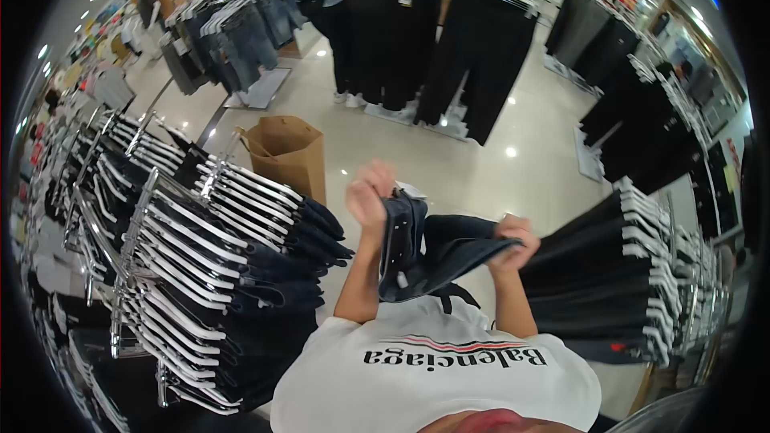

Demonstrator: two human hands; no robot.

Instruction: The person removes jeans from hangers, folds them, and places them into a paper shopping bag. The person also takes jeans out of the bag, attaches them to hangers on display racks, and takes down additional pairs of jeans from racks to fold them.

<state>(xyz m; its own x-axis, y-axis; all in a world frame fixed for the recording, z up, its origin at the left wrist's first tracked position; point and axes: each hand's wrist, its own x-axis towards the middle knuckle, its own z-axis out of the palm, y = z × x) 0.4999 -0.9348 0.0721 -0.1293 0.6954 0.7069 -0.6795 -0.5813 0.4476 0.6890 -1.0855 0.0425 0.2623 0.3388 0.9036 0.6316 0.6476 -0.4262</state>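
Observation:
A pair of dark blue jeans (pixel 441 252) hangs in front of my chest, its waistband stretched between my two hands. My left hand (pixel 370 199), slightly blurred, is closed on one end of the waistband and held higher. On the other end, my right hand (pixel 517 242) grips the denim with its fingers wrapped round the edge. A white tag (pixel 412 190) shows beside my left hand. The lower part of the jeans is folded or hidden.
To my left stands a rack of dark jeans on white hangers (pixel 188 273). Black trousers (pixel 593 273) hang close on my right. A brown paper bag (pixel 287 152) stands on the floor ahead, left. Beyond are black trousers (pixel 485 48) on racks and a person (pixel 321 0).

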